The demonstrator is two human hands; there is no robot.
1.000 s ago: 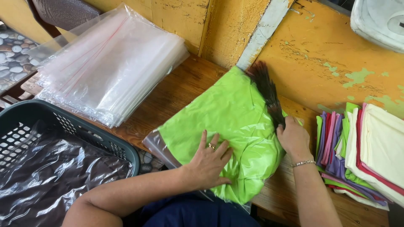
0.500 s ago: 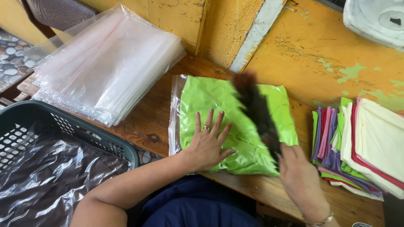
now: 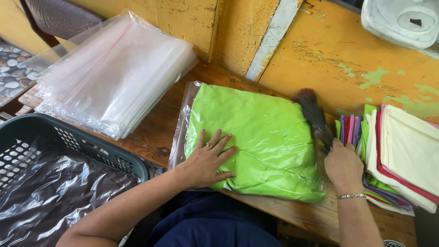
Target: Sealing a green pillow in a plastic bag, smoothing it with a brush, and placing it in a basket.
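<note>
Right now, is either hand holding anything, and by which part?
Right hand grips a dark brush by its lower end. Left hand only lies flat on the bagged green garment.

1. A stack of clear zip bags [image 3: 114, 75] lies at the wooden bench's [image 3: 155, 132] left end.
2. A pile of folded coloured cloths [image 3: 393, 155] sits at the right end.
3. A dark plastic basket [image 3: 77, 142] holding bagged dark cloth stands below the front-left edge.

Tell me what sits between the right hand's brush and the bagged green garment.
Nothing visible does. The right hand holds the dark brush at the right edge of the bagged green garment, which the left hand presses flat.
</note>
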